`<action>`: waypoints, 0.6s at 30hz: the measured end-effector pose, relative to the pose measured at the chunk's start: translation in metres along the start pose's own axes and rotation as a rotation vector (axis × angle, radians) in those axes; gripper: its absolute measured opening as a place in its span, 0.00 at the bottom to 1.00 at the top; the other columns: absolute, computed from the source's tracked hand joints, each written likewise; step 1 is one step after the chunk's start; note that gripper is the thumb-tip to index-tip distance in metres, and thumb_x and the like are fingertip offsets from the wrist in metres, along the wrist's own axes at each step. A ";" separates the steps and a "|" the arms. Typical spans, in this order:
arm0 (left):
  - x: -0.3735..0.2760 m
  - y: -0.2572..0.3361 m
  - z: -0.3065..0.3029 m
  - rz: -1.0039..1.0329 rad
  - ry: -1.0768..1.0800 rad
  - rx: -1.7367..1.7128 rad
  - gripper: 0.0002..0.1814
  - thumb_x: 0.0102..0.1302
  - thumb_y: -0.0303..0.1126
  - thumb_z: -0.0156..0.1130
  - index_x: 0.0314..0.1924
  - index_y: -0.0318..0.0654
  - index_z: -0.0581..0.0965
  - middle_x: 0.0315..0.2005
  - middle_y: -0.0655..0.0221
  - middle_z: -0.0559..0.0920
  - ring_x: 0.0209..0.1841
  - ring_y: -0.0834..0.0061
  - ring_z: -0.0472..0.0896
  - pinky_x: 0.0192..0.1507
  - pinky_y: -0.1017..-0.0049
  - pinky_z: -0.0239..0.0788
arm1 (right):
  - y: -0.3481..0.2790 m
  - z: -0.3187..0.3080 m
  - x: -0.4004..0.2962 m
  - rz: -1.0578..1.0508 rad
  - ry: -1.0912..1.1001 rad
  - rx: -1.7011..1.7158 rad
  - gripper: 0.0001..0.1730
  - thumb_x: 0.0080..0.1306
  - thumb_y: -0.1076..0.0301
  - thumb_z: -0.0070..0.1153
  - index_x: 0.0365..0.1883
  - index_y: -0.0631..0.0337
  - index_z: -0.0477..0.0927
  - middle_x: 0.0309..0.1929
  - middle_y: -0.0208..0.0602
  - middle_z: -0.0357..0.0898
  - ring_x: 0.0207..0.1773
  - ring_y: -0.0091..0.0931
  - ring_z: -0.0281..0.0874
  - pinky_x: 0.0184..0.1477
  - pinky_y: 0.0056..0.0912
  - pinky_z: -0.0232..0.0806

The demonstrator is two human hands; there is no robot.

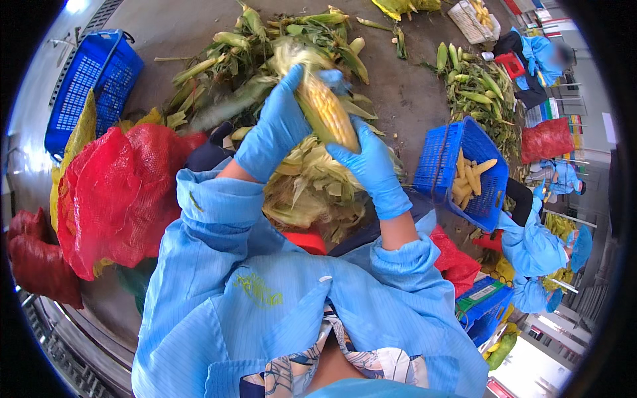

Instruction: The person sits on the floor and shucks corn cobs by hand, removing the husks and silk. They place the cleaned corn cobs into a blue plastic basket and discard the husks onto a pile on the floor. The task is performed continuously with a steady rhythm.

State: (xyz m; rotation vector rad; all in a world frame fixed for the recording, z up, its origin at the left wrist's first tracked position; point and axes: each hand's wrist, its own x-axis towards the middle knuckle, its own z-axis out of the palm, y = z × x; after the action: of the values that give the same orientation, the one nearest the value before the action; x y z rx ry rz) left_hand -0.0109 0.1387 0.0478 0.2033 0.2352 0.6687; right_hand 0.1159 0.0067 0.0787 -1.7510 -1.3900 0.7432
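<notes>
A partly husked ear of corn [329,110] is held up before me, its yellow kernels bare on the near side. Green husk still clings along its left edge, and pale, blurred silk and husk [293,55] spread from its far end. My left hand [276,122], in a blue glove, grips the husk and upper part of the ear; its fingertips show blurred on the far side. Around the lower end my gloved right hand [371,166] is closed. Beneath both hands lies a heap of stripped pale husks [318,186].
Unhusked corn ears [229,42] lie piled ahead. A blue plastic crate [438,159] on the right holds husked cobs [470,179]. Another blue crate [94,84] and red mesh sacks [124,194] stand on the left. Co-workers in blue [532,244] sit along the right.
</notes>
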 end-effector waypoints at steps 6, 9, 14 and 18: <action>-0.008 -0.015 0.010 0.173 0.334 0.692 0.29 0.57 0.44 0.64 0.50 0.27 0.71 0.41 0.59 0.78 0.40 0.69 0.78 0.45 0.72 0.70 | 0.003 -0.015 -0.006 -0.101 0.081 -0.513 0.39 0.48 0.58 0.66 0.57 0.62 0.67 0.47 0.49 0.74 0.47 0.42 0.72 0.49 0.41 0.64; 0.001 -0.024 0.010 0.230 0.565 0.509 0.22 0.55 0.34 0.67 0.45 0.27 0.72 0.36 0.61 0.79 0.35 0.71 0.78 0.40 0.72 0.71 | -0.012 -0.018 -0.006 -0.116 0.093 -0.693 0.38 0.48 0.61 0.66 0.58 0.58 0.68 0.47 0.44 0.75 0.50 0.39 0.71 0.51 0.39 0.64; 0.014 -0.020 -0.015 0.065 0.495 -0.001 0.15 0.63 0.38 0.56 0.43 0.34 0.73 0.35 0.60 0.79 0.37 0.64 0.78 0.42 0.62 0.71 | -0.001 -0.008 0.000 -0.140 0.063 -0.131 0.40 0.52 0.59 0.65 0.61 0.61 0.63 0.53 0.41 0.71 0.55 0.32 0.69 0.57 0.35 0.60; 0.012 -0.025 -0.008 -0.044 0.414 -0.127 0.16 0.65 0.42 0.52 0.44 0.38 0.73 0.37 0.60 0.79 0.39 0.62 0.77 0.44 0.60 0.71 | 0.036 0.016 -0.017 0.161 -0.019 0.431 0.42 0.54 0.54 0.64 0.61 0.65 0.60 0.56 0.41 0.67 0.59 0.29 0.64 0.61 0.32 0.55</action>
State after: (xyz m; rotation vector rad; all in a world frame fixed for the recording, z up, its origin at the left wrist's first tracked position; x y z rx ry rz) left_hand 0.0105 0.1277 0.0319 -0.0647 0.5907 0.6750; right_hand 0.1176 -0.0104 0.0391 -1.5239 -1.0130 1.0616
